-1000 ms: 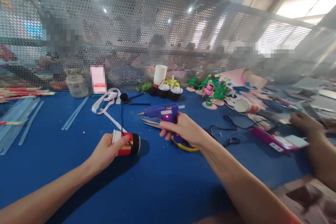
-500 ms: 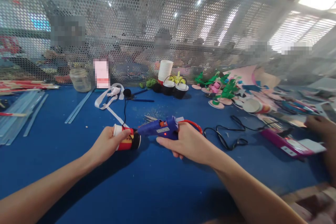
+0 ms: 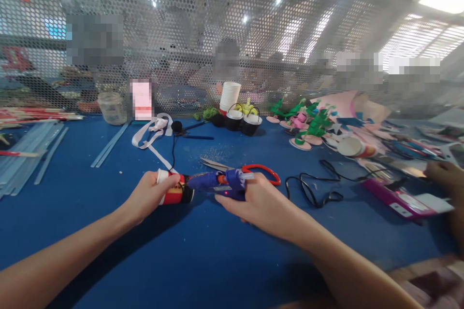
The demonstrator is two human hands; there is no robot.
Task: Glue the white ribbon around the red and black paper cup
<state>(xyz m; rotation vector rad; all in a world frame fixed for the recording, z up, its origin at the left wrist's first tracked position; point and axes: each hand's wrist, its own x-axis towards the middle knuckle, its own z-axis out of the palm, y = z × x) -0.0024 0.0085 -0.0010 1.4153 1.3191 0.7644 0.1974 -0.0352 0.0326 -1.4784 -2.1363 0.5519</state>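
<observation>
We see a blue-violet glue gun [image 3: 212,183] with a red light [image 3: 226,192], a cup [image 3: 170,197] banded white, red and black, red-handled scissors [image 3: 216,164], a whitish-pink ribbon [image 3: 163,160], a purple power strip [image 3: 387,196] and a plain blue table [image 3: 195,260].

"How many glue guns [image 3: 213,184]?"
"One."
"And cups?"
"One cup [image 3: 169,195] by the gun's nozzle, one tipped cup [image 3: 355,147] to its right, plus one stack [image 3: 230,96] behind it, too overlapped to count."
"Buckets?"
"Two buckets [image 3: 251,125], behind it."
"Scissors?"
"One pair of scissors [image 3: 216,163], just behind it."
"Left of it?"
"One jar [image 3: 111,108], two loose sticks [image 3: 112,145]."
"Right?"
"One power strip [image 3: 389,198]."
</observation>
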